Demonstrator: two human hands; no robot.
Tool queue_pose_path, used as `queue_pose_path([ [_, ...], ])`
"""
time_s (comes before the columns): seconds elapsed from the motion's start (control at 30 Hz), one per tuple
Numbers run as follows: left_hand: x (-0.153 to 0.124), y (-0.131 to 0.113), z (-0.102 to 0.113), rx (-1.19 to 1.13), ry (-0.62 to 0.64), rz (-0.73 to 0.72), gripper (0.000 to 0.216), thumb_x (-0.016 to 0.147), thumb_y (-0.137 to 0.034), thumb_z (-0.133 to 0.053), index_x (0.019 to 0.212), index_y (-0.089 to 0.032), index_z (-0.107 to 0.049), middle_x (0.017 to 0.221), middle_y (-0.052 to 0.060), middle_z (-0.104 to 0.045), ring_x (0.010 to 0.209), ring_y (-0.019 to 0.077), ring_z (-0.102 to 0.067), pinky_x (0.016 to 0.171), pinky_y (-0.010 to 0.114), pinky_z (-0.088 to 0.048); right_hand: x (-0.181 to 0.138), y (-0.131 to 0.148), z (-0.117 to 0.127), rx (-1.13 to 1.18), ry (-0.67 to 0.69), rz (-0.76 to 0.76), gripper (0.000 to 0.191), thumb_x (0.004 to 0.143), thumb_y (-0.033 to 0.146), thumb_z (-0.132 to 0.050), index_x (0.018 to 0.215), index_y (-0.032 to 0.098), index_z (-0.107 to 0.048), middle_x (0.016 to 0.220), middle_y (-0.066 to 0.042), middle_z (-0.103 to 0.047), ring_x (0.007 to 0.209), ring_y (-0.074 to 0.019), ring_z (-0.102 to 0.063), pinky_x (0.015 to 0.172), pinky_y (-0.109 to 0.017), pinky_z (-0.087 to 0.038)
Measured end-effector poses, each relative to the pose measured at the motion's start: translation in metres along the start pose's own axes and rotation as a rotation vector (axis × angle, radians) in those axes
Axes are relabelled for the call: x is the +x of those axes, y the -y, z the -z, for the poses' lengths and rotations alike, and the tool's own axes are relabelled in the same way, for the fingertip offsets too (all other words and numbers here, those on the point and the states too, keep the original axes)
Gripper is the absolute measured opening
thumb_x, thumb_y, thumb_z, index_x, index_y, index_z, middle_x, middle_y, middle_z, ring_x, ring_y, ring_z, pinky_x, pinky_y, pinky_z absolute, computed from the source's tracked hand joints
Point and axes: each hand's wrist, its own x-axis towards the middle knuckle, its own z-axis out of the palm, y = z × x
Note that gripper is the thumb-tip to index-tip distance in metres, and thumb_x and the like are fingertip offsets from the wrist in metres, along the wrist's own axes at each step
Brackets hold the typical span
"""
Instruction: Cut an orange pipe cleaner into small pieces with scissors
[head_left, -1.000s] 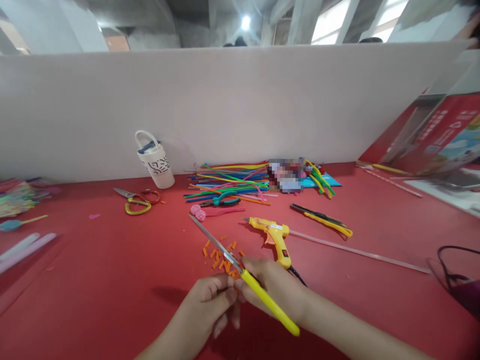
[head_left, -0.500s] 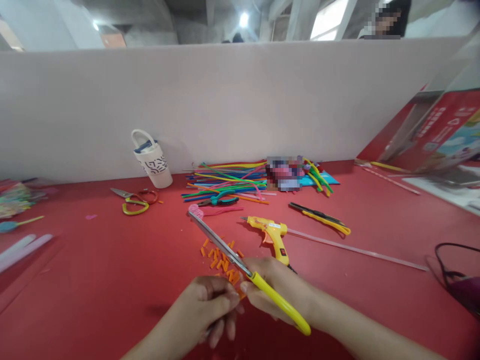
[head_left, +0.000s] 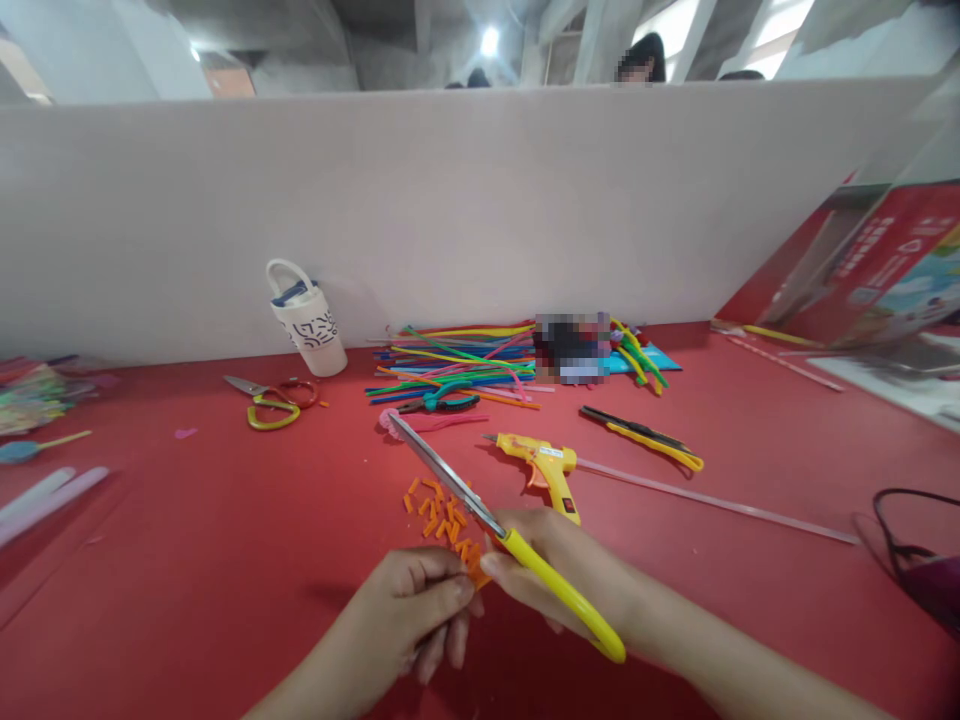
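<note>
My right hand [head_left: 559,580] grips yellow-handled scissors [head_left: 510,540] whose long blades point up and left over the red table [head_left: 187,580]. My left hand [head_left: 416,610] is pinched shut on a short orange piece [head_left: 475,574] held at the base of the blades. Several small orange cut bits [head_left: 439,510] lie scattered on the table just beyond both hands.
A yellow glue gun [head_left: 547,470] lies right of the bits, with a yellow utility knife [head_left: 645,438] and a long clear stick [head_left: 712,500] beyond. Coloured pipe cleaners [head_left: 457,360], pliers [head_left: 442,402], a second pair of scissors [head_left: 266,405], a white cup [head_left: 307,320], a red box [head_left: 862,270].
The scissors' blades have shifted slightly right and up over the orange bits. Both hands stay close together low in the view, the left still pinching the orange piece.
</note>
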Motion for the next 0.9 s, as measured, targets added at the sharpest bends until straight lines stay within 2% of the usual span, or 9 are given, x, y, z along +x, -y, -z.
queue_pose_path([
  [0.13, 0.003, 0.001, 0.011, -0.067, -0.190, -0.090, 0.027, 0.072, -0.041, -0.056, 0.062, -0.015, -0.056, 0.043, -0.004, -0.055, 0.028, 0.0019, -0.031, 0.031, 0.015, -0.017, -0.010, -0.002, 0.010, -0.102, -0.047, -0.020, 0.039, 0.075, 0.049, -0.058, 0.063, 0.021, -0.034, 0.058, 0.007, -0.034, 0.052, -0.0072, -0.030, 0.046, -0.020, -0.025],
  [0.27, 0.004, -0.002, 0.020, -0.124, -0.382, -0.169, 0.029, 0.075, -0.041, -0.057, 0.061, -0.016, -0.054, 0.045, -0.005, -0.054, 0.031, 0.0026, -0.034, 0.030, 0.014, -0.019, -0.032, -0.010, 0.017, -0.325, 0.009, -0.163, 0.043, 0.078, 0.064, -0.045, 0.076, 0.020, -0.044, 0.063, 0.003, -0.047, 0.054, -0.0103, -0.037, 0.050, -0.023, -0.028],
  [0.4, 0.004, -0.003, 0.021, -0.142, -0.410, -0.204, 0.028, 0.077, -0.040, -0.056, 0.063, -0.016, -0.055, 0.049, -0.005, -0.055, 0.031, 0.0020, -0.034, 0.031, 0.014, -0.019, -0.050, -0.008, 0.017, -0.409, 0.068, -0.215, 0.046, 0.081, 0.064, -0.037, 0.079, 0.020, -0.049, 0.071, -0.002, -0.056, 0.057, -0.0127, -0.042, 0.051, -0.025, -0.029],
  [0.6, 0.003, -0.003, 0.019, -0.154, -0.432, -0.246, 0.025, 0.077, -0.037, -0.056, 0.066, -0.015, -0.057, 0.050, -0.003, -0.058, 0.031, 0.0005, -0.027, 0.032, 0.014, -0.016, -0.049, 0.008, 0.012, -0.283, 0.160, -0.246, 0.041, 0.081, 0.060, -0.041, 0.082, 0.020, -0.053, 0.073, -0.001, -0.059, 0.059, -0.0120, -0.042, 0.054, -0.024, -0.031],
  [0.8, 0.000, -0.008, 0.024, -0.217, -0.514, -0.311, 0.021, 0.076, -0.035, -0.058, 0.070, -0.015, -0.058, 0.052, -0.003, -0.059, 0.034, 0.0011, -0.030, 0.036, 0.014, -0.020, -0.048, 0.003, 0.009, -0.239, 0.124, -0.229, 0.047, 0.081, 0.065, -0.036, 0.079, 0.020, -0.051, 0.071, 0.000, -0.055, 0.059, -0.0118, -0.039, 0.053, -0.024, -0.030],
  [0.9, -0.001, -0.007, 0.023, -0.206, -0.485, -0.284, 0.022, 0.077, -0.036, -0.057, 0.069, -0.016, -0.057, 0.054, -0.003, -0.058, 0.033, 0.0017, -0.029, 0.034, 0.015, -0.017, -0.049, -0.003, 0.009, -0.253, 0.091, -0.208, 0.049, 0.082, 0.065, -0.034, 0.078, 0.020, -0.051, 0.071, -0.001, -0.055, 0.059, -0.0119, -0.040, 0.053, -0.024, -0.030],
])
